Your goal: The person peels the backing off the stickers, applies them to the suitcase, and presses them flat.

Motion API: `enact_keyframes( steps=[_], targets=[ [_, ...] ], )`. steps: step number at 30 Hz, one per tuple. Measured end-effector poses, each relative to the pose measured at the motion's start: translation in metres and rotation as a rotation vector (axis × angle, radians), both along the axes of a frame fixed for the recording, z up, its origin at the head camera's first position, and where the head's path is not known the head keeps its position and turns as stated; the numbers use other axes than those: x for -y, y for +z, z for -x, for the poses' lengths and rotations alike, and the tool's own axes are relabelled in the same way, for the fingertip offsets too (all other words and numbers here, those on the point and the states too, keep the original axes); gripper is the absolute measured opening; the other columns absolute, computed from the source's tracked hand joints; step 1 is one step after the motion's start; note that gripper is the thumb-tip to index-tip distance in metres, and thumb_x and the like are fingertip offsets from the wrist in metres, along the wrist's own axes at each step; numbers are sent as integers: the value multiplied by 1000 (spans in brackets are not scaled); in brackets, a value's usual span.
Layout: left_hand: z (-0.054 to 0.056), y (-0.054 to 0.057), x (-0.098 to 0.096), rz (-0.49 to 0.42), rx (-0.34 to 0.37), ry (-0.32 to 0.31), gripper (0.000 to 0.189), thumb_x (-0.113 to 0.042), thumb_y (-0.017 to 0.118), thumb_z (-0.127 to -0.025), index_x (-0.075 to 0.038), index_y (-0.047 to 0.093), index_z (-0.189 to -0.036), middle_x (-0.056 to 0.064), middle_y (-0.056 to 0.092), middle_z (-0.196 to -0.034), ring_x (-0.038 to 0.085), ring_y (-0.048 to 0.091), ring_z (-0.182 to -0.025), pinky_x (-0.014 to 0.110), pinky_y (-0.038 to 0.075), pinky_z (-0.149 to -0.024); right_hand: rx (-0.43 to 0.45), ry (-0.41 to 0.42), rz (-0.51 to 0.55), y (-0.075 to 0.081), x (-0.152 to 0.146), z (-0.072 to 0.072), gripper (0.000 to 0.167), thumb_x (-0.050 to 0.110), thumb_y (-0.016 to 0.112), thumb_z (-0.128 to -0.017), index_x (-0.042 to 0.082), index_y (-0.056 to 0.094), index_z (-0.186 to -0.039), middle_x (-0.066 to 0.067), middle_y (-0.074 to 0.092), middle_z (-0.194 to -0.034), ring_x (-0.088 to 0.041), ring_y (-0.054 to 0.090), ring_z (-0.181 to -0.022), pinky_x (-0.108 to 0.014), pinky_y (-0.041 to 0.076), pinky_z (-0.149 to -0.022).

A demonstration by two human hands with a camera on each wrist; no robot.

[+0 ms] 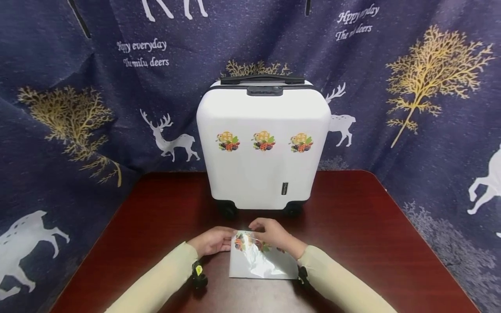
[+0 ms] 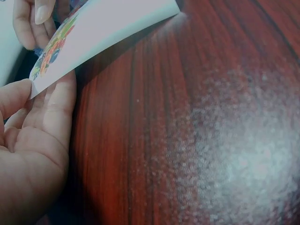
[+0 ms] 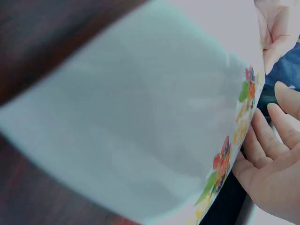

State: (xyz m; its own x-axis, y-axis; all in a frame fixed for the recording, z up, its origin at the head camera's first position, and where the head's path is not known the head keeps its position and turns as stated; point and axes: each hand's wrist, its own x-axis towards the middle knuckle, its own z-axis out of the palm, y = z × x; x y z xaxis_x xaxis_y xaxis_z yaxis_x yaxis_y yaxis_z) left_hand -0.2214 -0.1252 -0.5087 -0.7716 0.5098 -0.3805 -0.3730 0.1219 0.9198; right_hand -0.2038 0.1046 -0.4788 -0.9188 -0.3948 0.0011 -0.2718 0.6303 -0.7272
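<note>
A white sticker sheet with a row of colourful fruit stickers along its far edge is in front of me, its glossy face catching the light. My left hand pinches the far left corner between thumb and fingers, plain in the left wrist view, where the sheet bows above the table. Over the far edge is my right hand, partly covering the stickers. In the right wrist view the right hand has loosely bent fingers against that edge, the thumb standing apart.
Beyond the hands a white suitcase stands upright on the dark red table. Three matching fruit stickers run across its front. A dark blue cloth printed with deer and trees hangs behind.
</note>
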Motion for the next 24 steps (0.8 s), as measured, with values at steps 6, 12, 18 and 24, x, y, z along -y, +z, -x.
enact_keyframes(
  steps=[6,12,18,24],
  targets=[
    [2,-2,3,22,8,-5,47,-15,44,-109,18,41,-143,3,74,-105,10,71,-97,27,61,-90,52,42,-15,-3,8,7,23,15,73,-94,5,71,-114,-12,75,-114,-24,69,-109,-37,55,-94],
    [6,-6,-4,-1,15,-42,46,-15,45,-109,17,42,-142,2,74,-106,10,70,-98,27,60,-91,93,28,-3,-9,6,9,21,13,75,-92,5,71,-112,-10,74,-104,-14,64,-89,-29,53,-80],
    [7,-5,-5,-8,17,-37,41,-14,46,-108,16,47,-137,0,75,-101,9,71,-97,27,60,-91,75,26,-13,-9,10,13,18,11,76,-91,6,72,-107,-7,70,-97,-12,57,-87,-30,50,-80],
    [6,-5,-2,-19,28,-26,39,-15,47,-108,13,52,-135,2,76,-106,11,72,-98,30,61,-93,48,31,-37,-11,13,14,17,10,76,-91,6,73,-107,-6,68,-96,-13,55,-87,-31,50,-80]
  ],
)
